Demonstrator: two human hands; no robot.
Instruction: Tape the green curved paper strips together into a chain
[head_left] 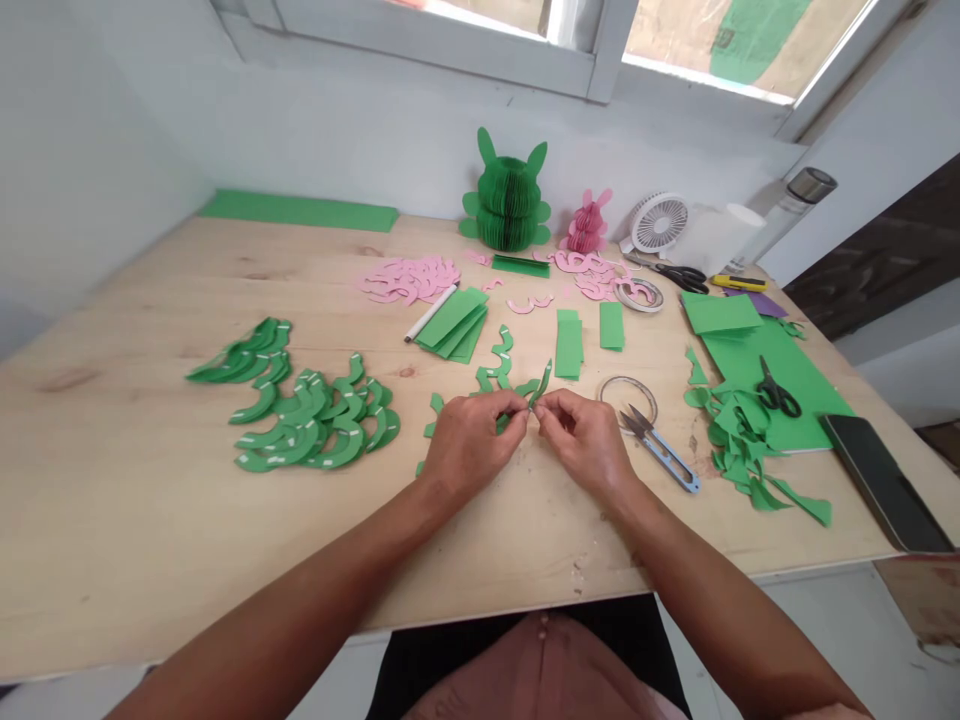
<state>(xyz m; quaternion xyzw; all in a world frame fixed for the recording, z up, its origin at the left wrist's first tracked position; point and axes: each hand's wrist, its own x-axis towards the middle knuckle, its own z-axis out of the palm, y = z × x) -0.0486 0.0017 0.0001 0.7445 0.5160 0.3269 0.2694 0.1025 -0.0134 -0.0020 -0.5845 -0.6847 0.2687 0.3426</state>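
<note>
My left hand [471,440] and my right hand [589,440] meet over the middle of the wooden table [150,520], fingertips pinched together on one curved green paper piece [541,383] that sticks up between them. Both hands are closed on it. More curved green cut-outs [496,368] lie just beyond my fingers. A large heap of finished green curved pieces with white tape tabs [304,415] lies to the left. Small thread snips [660,447] and a ring of clear tape [628,392] sit just right of my right hand.
Green paper strips [452,322], a white pen [430,312], pink cut-outs [409,280], green [506,195] and pink [587,225] honeycomb paper rabbits, a small fan [658,222], scissors [776,390] on green sheets, scraps [739,440], a dark phone [885,480] at the right edge.
</note>
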